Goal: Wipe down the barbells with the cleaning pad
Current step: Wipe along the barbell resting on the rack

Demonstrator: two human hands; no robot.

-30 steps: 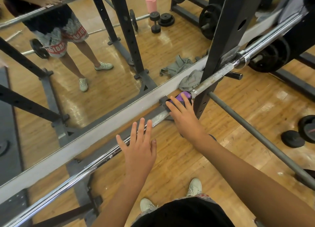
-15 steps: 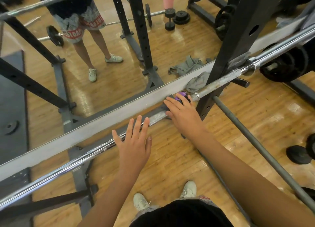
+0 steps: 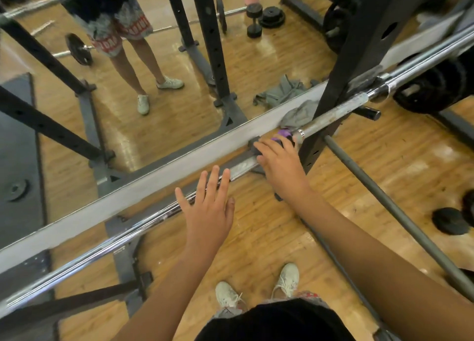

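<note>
A long chrome barbell (image 3: 107,245) lies across a black rack, running from lower left to upper right in front of a wall mirror. Its knurled stretch (image 3: 333,112) looks dull and chalky. My right hand (image 3: 279,166) presses a purple cleaning pad (image 3: 282,134) onto the bar just left of the rack upright; most of the pad is hidden under my fingers. My left hand (image 3: 207,207) rests flat on the bar with fingers spread, holding nothing.
The black rack upright (image 3: 359,58) stands right beside my right hand. A grey safety bar (image 3: 389,207) slants toward the lower right. A grey cloth (image 3: 297,115) lies by the mirror base. Weight plates (image 3: 446,221) sit on the wooden floor at right.
The view shifted slightly; my right hand with the pad stays near the same spot by the upright, and my left hand remains flat on the bar.
</note>
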